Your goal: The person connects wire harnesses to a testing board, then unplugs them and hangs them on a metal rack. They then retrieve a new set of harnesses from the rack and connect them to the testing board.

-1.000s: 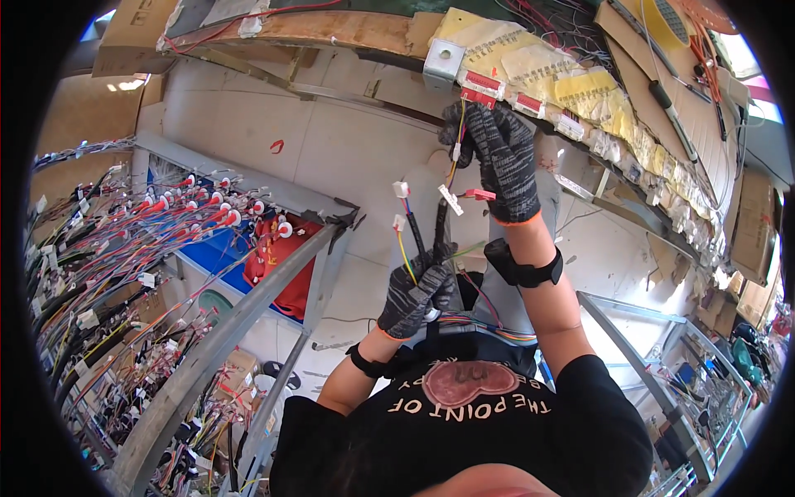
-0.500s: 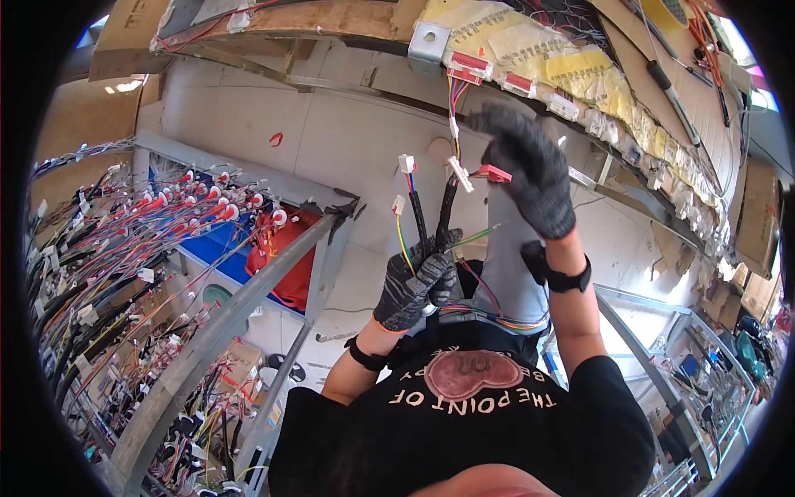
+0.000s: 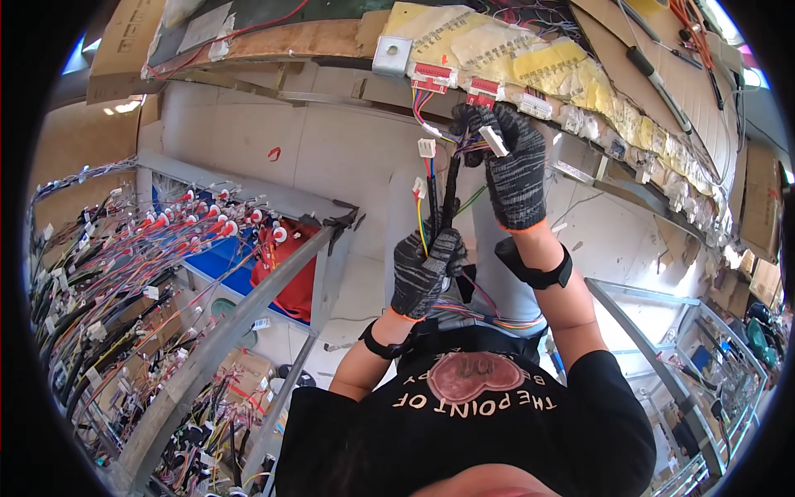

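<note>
My left hand [image 3: 426,267], in a grey-black knit glove, is closed round a wire harness [image 3: 448,195] with black-sleeved branches. Two small white plugs, an upper one [image 3: 426,148] and a lower one [image 3: 419,189], stick up from it on coloured wires. At the bench edge, my gloved right hand [image 3: 515,166] pinches a red connector [image 3: 483,93] at a socket there; whether it is fully seated cannot be seen. A white connector [image 3: 494,141] lies against the right hand's fingers. Just left, another red connector [image 3: 429,79] sits at its socket, with harness wires hanging from it.
More white sockets [image 3: 534,106] line the bench edge to the right, beside yellow taped labels [image 3: 489,45]. A screwdriver-like tool [image 3: 658,87] lies on the bench. At left, a metal rack [image 3: 240,327] carries many wire bundles [image 3: 91,282]. Another metal frame [image 3: 646,356] stands at right.
The right hand has moved up to the bench edge, and the loose red connector is now at the second socket. My left hand has shifted slightly right with the harness.
</note>
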`<state>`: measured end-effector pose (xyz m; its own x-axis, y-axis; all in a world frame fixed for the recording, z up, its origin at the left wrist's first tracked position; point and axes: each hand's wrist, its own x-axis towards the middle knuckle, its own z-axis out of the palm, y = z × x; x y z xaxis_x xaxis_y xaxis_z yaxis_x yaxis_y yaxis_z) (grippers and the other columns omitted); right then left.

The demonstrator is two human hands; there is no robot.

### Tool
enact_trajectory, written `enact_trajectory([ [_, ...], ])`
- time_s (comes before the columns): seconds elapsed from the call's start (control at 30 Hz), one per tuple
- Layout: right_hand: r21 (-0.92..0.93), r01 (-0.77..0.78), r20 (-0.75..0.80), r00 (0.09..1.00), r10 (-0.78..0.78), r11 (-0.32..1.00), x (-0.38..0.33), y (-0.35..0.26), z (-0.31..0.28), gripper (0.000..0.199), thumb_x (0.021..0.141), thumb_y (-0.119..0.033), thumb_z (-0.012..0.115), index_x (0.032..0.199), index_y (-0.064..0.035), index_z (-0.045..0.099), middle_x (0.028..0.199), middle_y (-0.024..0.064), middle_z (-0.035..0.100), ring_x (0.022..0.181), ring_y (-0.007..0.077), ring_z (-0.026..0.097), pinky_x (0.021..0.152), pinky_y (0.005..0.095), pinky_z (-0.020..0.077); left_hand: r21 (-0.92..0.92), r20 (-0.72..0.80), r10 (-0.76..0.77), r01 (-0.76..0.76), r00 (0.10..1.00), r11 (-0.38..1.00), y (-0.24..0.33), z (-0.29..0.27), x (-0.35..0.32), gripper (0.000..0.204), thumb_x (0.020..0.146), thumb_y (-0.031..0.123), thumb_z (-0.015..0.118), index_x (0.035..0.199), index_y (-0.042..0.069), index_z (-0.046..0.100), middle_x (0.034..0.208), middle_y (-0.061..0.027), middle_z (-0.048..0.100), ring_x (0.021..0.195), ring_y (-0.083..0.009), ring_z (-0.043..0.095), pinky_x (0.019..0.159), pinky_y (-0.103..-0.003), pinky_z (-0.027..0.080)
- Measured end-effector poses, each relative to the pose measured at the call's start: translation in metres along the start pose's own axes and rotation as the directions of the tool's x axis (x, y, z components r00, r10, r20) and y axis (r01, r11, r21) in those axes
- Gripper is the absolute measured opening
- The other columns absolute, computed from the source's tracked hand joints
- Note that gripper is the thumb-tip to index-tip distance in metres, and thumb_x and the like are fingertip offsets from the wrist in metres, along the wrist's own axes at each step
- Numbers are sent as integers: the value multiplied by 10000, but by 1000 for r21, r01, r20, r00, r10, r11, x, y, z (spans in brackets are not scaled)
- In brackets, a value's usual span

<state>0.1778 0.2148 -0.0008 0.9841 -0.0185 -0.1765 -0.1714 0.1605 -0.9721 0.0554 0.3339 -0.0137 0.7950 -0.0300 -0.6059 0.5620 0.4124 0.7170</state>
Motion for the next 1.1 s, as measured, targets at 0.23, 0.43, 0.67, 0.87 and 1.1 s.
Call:
enact_trajectory([
  [0.23,-127,-4,-96,995,-8,992,0,-5,0,239,903,-194,511,935,4,641,687,12,587,535,85,510,478,226,395,92,11,-25,24,1000,995,10,-1,-1,345,870,195,580,1159,11,535,606,33,499,467,-38,426,412,-188,328],
  [0.43,-478,230,-69,952,-297,848,-27,-27,-17,251,904,-185,500,1018,9,610,830,80,649,565,79,536,542,233,445,59,232,-93,81,968,995,35,-19,1,391,887,183,553,1226,-2,491,630,37,495,487,-35,421,446,-174,339],
  [0.67,17,154,166,974,-155,988,-21,-31,-18,259,861,-126,573,1088,-1,579,873,70,617,676,108,557,624,243,456,-1,197,-4,5,980,1000,32,-15,-2,393,879,172,556,1220,-9,489,609,32,487,454,-24,406,404,-164,302],
  [0.87,-76,291,231,936,-267,954,-27,-30,-16,241,868,-92,549,1095,-19,581,983,69,610,810,125,570,718,248,464,-17,166,49,-46,985,999,30,-17,-2,348,894,143,526,1213,6,500,639,22,495,464,-28,398,414,-170,311],
  [1.1,60,337,114,933,-342,940,-35,-30,-7,127,876,-134,567,924,-23,606,849,39,605,778,95,554,692,220,448,-99,221,70,-49,973,994,29,-14,2,340,892,135,528,1204,1,504,646,23,500,489,-24,416,421,-155,317],
])
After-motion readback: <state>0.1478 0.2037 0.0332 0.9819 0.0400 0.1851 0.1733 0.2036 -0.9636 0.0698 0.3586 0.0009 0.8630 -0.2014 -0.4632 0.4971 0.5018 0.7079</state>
